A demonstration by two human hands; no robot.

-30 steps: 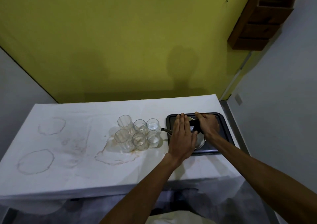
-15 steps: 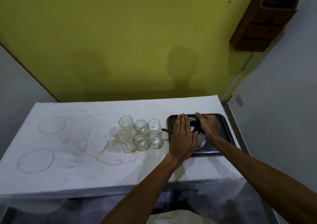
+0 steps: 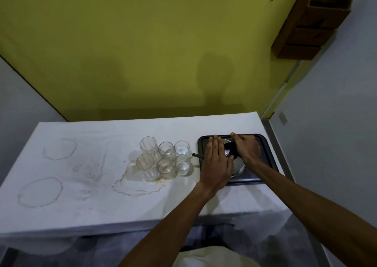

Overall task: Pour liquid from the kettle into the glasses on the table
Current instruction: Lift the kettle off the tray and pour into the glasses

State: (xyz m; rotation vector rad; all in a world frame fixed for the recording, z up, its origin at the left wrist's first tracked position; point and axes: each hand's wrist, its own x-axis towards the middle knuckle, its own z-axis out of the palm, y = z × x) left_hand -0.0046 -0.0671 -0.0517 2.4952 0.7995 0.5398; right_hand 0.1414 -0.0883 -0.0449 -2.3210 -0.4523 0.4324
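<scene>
The right hand (image 3: 246,149) is curled closed around the black handle (image 3: 231,148) of a shiny round metal kettle (image 3: 236,164), knuckles up. The left hand (image 3: 217,164) lies flat and open on top of the kettle, fingers straight and together, gripping nothing, its palm covering most of the lid. The kettle sits in a dark rectangular tray (image 3: 267,156) beneath both hands, on a table draped in a white cloth (image 3: 102,189). The kettle's thin curved spout (image 3: 197,155) sticks out just past the left hand's outer edge.

Just beyond the spout, to the left of the left hand, stand six clear drinking glasses (image 3: 165,159) packed closely in two rows of three, all upright. The two nearest the left hand seem to hold a little clear liquid; how much is in the others is hard to tell. Around the base of the glasses, on the side away from the hands, a wet brownish-edged stain (image 3: 136,187) spreads on the cloth. Further left of both hands, well apart from the glasses, are two dried ring-shaped marks (image 3: 39,192).
</scene>
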